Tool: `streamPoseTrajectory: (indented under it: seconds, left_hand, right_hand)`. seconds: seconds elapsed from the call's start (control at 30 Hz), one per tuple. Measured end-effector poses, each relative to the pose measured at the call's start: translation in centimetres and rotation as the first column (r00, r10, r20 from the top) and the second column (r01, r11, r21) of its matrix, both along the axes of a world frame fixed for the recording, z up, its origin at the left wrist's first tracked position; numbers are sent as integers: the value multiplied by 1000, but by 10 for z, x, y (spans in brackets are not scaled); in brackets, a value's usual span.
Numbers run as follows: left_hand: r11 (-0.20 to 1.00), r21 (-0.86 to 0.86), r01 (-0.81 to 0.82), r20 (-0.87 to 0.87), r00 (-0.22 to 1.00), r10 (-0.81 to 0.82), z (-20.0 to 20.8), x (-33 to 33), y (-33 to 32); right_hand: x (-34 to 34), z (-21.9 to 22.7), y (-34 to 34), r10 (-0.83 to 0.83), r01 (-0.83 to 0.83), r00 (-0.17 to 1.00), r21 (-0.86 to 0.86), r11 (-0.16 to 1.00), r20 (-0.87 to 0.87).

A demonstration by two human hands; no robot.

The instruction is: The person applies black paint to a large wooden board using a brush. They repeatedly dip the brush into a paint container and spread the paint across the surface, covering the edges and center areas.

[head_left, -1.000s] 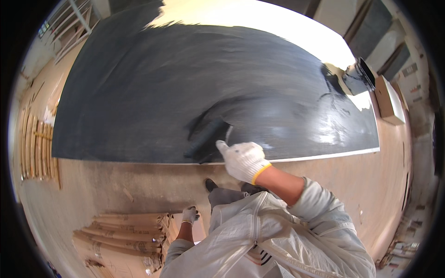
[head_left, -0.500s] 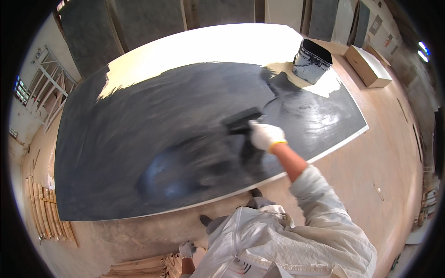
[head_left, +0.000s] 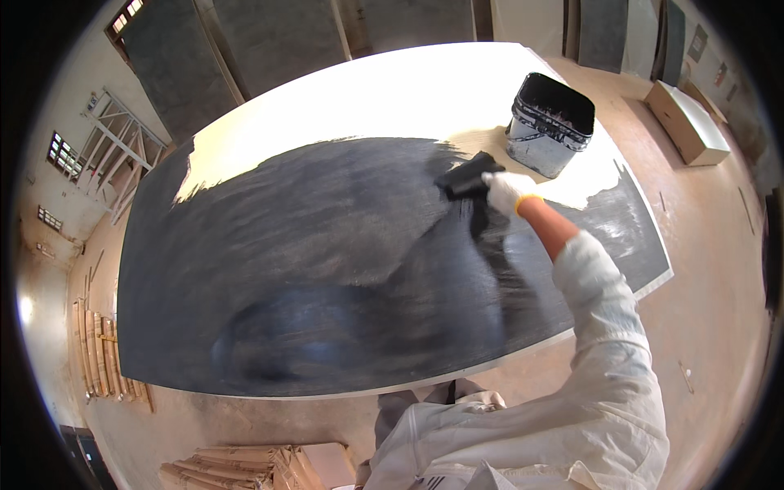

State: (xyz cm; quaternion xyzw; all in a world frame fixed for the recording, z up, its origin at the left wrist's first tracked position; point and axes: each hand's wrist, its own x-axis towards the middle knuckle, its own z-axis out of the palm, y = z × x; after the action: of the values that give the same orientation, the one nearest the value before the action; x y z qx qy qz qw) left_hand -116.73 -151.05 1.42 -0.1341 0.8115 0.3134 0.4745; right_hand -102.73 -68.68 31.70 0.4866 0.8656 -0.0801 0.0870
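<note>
Here, our gloved right hand point(head_left: 508, 192) grips a black applicator point(head_left: 467, 177) over the panel point(head_left: 318, 237) where black meets cream, seemingly to steer it; our left hand is unseen. Just beyond stands a smeared bucket point(head_left: 541, 150), presumably for easy reach.

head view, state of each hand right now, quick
Left hand: not in view, cannot be told.
Right hand: closed, holding a black spreading tool.

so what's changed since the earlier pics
The white-gloved right hand, still gripping the wide black paint applicator, moved from the near edge of the large black-and-cream panel away and rightward, close to the white, black-smeared bucket. The left hand left view. The bucket still stands on the panel.
</note>
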Motion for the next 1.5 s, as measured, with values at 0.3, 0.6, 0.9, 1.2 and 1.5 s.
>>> streamPoseTrajectory:
  seconds: [0.3, 0.6, 0.9, 1.2, 1.5]
  left_hand:
    - [924, 76, -374, 89, 926, 367, 40, 29, -24]
    - [992, -125, -9, -81, 997, -2, 36, 58, -5]
    - [988, -150, -20, -65, 998, 10, 39, 66, 2]
    - [985, -100, -143, -87, 987, 135, 46, 33, 5]
    - [954, -69, -291, 56, 954, 295, 78, 68, -15]
  right_hand:
    - [-12, 14, 29, 252, -245, 961, -70, 967, 118]
    - [-24, -19, 68, 305, -313, 949, 104, 944, 83]
    - [-23, 21, 98, 267, -258, 956, -87, 962, 121]
    - [-44, -22, 150, 396, -427, 816, -24, 904, 422]
    - [-115, -40, 189, 477, -450, 863, -178, 875, 165]
